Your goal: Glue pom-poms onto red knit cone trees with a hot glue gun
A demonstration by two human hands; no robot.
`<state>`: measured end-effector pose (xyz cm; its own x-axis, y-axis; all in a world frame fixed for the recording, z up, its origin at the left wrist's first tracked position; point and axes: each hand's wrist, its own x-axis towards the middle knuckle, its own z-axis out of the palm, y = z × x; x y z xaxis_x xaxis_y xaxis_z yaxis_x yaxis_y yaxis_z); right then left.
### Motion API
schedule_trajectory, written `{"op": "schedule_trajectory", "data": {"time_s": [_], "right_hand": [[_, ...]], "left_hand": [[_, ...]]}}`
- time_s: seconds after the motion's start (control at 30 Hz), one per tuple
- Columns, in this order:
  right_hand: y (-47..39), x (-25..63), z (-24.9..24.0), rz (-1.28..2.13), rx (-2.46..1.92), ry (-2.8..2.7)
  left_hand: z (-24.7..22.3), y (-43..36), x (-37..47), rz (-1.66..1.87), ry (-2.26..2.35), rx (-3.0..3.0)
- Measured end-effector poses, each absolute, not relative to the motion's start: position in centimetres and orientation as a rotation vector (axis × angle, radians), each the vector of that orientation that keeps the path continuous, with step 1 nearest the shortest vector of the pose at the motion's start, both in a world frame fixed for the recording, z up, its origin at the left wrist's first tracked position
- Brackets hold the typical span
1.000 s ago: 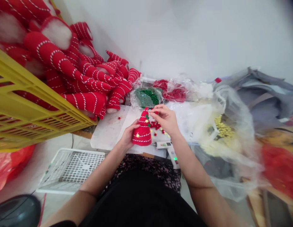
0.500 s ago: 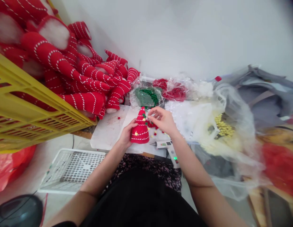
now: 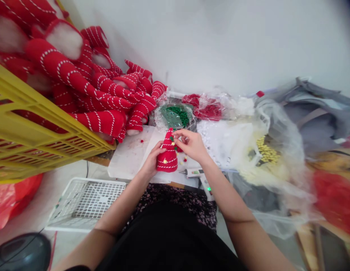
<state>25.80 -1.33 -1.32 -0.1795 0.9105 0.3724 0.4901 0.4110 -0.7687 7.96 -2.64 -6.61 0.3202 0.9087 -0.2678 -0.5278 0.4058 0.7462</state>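
A white basket [image 3: 98,197] is set on the floor [image 3: 63,174] — red plastic [image 3: 15,199] is bunched to its left — and grey material [image 3: 307,126] is heaped at far right.

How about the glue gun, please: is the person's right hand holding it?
No, the glue gun lies apart from the right hand, whose fingers are up at the red cone.

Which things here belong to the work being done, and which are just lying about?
Likely in the work:
striped red cone in the left hand
other striped cones
loose pom-poms
glue gun

Seemingly just lying about:
grey bundle
red plastic at left
dark rounded object
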Motion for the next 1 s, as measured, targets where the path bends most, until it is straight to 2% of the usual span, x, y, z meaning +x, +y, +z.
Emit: {"op": "schedule_trajectory", "data": {"time_s": [0.4, 0.53, 0.67, 0.87, 1.0], "right_hand": [[-1.3, 25.6, -0.6, 0.592, -1.322, -1.863], [-1.3, 25.4, -0.5, 0.66, -1.357, -1.67], [-0.4, 26.6, -1.3, 0.566, -1.361, -1.415], [0.4, 30.2, -3.2, 0.297, -1.861, -1.905], [-0.4, 30.7, -4.6, 0.332, -1.875, -2.118]], "left_hand": [[-6.7, -3.0, 8.0, 1.009, 0.808, 0.718], [-6.9, -3.2, 8.0, 1.004, 0.807, 0.725], [-7.0, -3.1, 7.6, 0.975, 0.771, 0.633], [-7.1, -1.8, 5.9, 1.054, 0.763, 0.44], [-7.1, -1.1, 5.1, 1.098, 0.805, 0.372]]}}
